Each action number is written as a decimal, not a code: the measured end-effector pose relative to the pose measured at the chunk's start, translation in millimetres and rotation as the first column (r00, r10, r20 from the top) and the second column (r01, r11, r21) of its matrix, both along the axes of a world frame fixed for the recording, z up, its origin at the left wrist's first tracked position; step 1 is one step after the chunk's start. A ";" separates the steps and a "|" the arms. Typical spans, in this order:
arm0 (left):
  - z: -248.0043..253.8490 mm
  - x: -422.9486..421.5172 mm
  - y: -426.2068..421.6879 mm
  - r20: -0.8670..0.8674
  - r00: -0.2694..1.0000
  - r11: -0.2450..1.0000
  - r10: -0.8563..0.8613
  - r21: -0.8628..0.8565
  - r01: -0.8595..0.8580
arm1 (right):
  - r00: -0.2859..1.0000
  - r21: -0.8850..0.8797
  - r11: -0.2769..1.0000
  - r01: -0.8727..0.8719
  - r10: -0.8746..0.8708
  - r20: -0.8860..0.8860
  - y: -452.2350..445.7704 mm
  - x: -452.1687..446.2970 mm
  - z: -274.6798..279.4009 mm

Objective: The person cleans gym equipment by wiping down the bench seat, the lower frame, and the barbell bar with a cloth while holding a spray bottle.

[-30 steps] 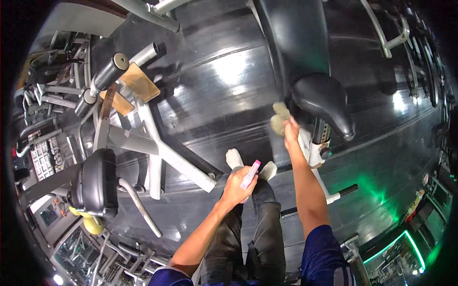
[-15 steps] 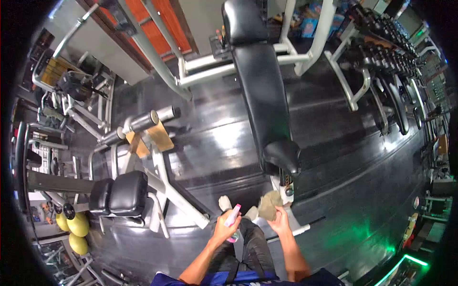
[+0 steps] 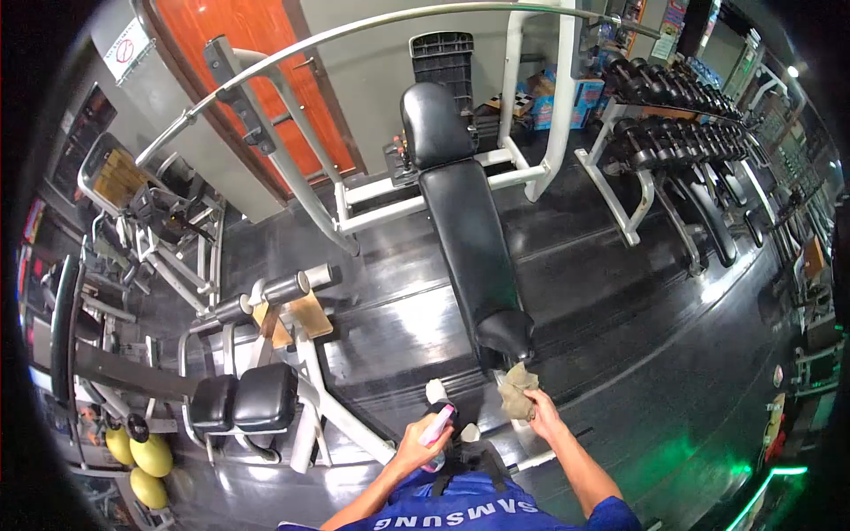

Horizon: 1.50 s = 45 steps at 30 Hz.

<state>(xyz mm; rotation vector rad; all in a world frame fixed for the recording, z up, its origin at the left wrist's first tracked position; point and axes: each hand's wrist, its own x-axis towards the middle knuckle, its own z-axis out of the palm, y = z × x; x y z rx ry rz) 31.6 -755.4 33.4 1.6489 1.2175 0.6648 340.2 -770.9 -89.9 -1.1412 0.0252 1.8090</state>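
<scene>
Right now, the right hand [image 3: 544, 414] pinches a tan cloth [image 3: 517, 392] by its edge, near the close end of the black bench [image 3: 469, 239]; it looks light and limp, best gripped where it bunches. The left hand [image 3: 413, 447] wraps a pink bottle [image 3: 436, 426], likely smooth, surest around the body. Compared with the earlier frame, the view tips up, revealing far more long bar [image 3: 390, 19].

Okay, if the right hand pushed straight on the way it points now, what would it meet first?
Probably the near end of the black padded bench, with the cloth in the right hand touching first; height is hard to judge from this view.
</scene>
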 end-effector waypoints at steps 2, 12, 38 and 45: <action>-4.0 2.8 22.7 0.001 0.999 0.999 -0.047 0.020 0.047 | 0.995 -0.037 0.995 0.090 -0.092 -0.043 16.2 -0.6 -2.9; -61.6 9.6 115.4 -0.110 0.976 0.982 -0.186 -0.006 0.187 | 0.832 -0.042 0.846 0.532 -0.531 -0.163 44.5 -31.3 23.6; -232.3 153.7 183.2 -0.225 0.967 0.939 -0.122 -0.342 0.039 | 0.806 -0.219 0.790 0.572 -0.592 -0.030 91.9 124.5 -80.6; -234.1 163.1 194.4 -0.408 0.911 0.906 -0.058 -0.404 -0.124 | 0.844 -0.276 0.816 0.508 -0.536 -0.030 124.2 132.1 -97.6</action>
